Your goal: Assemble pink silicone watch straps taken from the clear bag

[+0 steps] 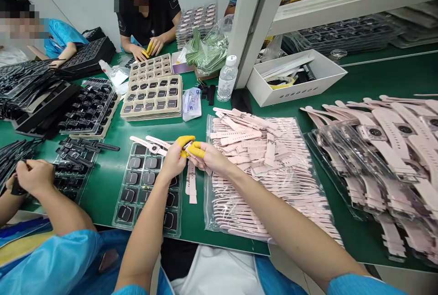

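My left hand [175, 157] and my right hand [207, 154] meet above the table, with yellow finger cots on several fingertips. Both are closed round a small pale pink smartwatch [188, 145], mostly hidden by the fingers. Just below them are two pale pink watch straps [192, 186]; whether they join the held piece I cannot tell. Under my left forearm lies a clear tray [118, 199] of dark square watch cases, with a pink-strapped watch [154, 149] across its far edge. Beside my right hand a heap of loose pink straps [251, 142] covers a bagged layer of straps.
At right, pink watches [374, 133] lie piled on clear trays. Behind stand a water bottle [227, 79], a white box [294, 78] and beige trays [152, 98]. A co-worker's hand [36, 177] works close on the left; another person [147, 16] sits opposite.
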Available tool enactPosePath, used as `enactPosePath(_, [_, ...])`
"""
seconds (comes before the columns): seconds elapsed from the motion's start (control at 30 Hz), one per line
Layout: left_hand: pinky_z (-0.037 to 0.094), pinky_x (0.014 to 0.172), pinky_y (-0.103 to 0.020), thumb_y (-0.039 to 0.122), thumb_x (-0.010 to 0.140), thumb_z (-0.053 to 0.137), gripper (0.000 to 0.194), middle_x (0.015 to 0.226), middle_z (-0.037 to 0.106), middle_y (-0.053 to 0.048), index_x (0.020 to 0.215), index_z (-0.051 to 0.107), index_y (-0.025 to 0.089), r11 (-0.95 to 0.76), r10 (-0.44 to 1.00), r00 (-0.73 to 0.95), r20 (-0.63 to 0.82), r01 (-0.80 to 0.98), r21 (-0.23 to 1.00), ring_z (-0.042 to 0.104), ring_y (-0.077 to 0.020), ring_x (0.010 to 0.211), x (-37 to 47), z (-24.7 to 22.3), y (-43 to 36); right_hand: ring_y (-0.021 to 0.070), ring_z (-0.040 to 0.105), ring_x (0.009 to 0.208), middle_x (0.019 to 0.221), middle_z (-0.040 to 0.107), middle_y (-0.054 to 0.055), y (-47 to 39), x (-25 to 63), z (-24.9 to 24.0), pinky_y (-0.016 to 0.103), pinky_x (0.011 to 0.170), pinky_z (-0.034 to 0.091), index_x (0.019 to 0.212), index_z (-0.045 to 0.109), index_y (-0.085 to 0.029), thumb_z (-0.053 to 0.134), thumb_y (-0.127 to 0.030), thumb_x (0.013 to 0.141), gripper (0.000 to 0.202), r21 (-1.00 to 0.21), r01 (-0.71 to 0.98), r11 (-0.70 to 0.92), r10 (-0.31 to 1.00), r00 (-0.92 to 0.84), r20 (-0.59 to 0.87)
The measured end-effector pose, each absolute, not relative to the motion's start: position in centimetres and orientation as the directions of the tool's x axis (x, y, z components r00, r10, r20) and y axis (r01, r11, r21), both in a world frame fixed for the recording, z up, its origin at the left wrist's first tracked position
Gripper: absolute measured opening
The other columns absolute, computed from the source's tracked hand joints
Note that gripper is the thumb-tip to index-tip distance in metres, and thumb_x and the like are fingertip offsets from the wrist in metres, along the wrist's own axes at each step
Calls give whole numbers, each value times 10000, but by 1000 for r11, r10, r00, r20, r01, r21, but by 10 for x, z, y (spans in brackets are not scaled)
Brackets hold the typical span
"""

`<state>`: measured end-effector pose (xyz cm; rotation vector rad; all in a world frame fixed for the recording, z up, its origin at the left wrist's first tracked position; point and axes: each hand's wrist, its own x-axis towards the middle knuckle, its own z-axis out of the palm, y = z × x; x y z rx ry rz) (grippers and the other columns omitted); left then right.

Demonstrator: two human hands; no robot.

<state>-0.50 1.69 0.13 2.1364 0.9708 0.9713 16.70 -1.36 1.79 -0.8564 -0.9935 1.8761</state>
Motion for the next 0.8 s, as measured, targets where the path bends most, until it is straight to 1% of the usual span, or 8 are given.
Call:
enactPosePath(0.13, [548, 1051, -428, 92, 921, 452, 446, 1293, 707, -100, 1302, 643, 222, -568, 800, 459, 386, 373, 733, 670, -227, 1196, -6, 1, 18, 68, 365, 400, 535, 536, -62, -12, 166, 18, 192, 369, 257, 780, 543, -214, 818, -591, 771, 467, -834, -434, -340, 909, -381, -172])
enactPosePath(0.27, [558, 1034, -423, 101, 933, 443, 432, 1280, 711, -98, 1300, 636, 222, -574, 802, 437, 406, 376, 728, 677, -226, 1178, -6, -1, 18, 71, 358, 407, 530, 531, -61, -11, 165, 20, 193, 383, 241, 804, 570, -207, 855, -540, 741, 443, -797, -473, -375, 904, -376, -203])
enactPosePath(0.4, [555, 1036, -424, 90, 926, 427, 451, 1282, 706, -98, 1311, 621, 222, -566, 812, 427, 399, 404, 719, 668, -228, 1196, -6, -3, 18, 68, 333, 412, 531, 513, -65, -12, 165, 21, 191, 390, 229, 812, 573, -209, 857, -512, 740, 421, -766, -501, -404, 896, -385, -221])
enactPosePath(0.5, [553, 1030, -424, 87, 927, 419, 466, 1294, 693, -100, 1332, 603, 226, -575, 808, 439, 393, 436, 692, 660, -231, 1194, -7, -6, 19, 69, 323, 416, 541, 516, -62, -11, 165, 19, 195, 385, 225, 809, 565, -213, 845, -515, 750, 417, -748, -522, -411, 894, -391, -218])
enactPosePath(0.6, [540, 1039, -433, 85, 923, 422, 474, 1286, 671, -120, 1352, 583, 208, -602, 793, 462, 397, 490, 631, 640, -245, 1200, -8, -9, 20, 66, 313, 411, 529, 504, -77, -10, 164, 15, 191, 384, 221, 831, 534, -223, 846, -530, 749, 445, -735, -539, -412, 901, -363, -239])
enactPosePath(0.7, [534, 1027, -436, 86, 923, 421, 465, 1239, 652, -142, 1349, 583, 176, -604, 794, 472, 383, 543, 583, 622, -262, 1182, -9, -10, 20, 63, 322, 398, 530, 527, -98, -9, 162, 13, 183, 386, 238, 911, 515, -236, 866, -534, 728, 496, -777, -525, -347, 935, -256, -245])
enactPosePath(0.8, [536, 995, -406, 109, 934, 437, 445, 1175, 649, -125, 1348, 588, 175, -572, 814, 464, 350, 533, 623, 625, -250, 1117, -8, -8, 19, 68, 370, 403, 574, 601, -84, -9, 160, 12, 191, 398, 289, 943, 508, -237, 864, -533, 731, 509, -832, -497, -247, 968, -171, -185])
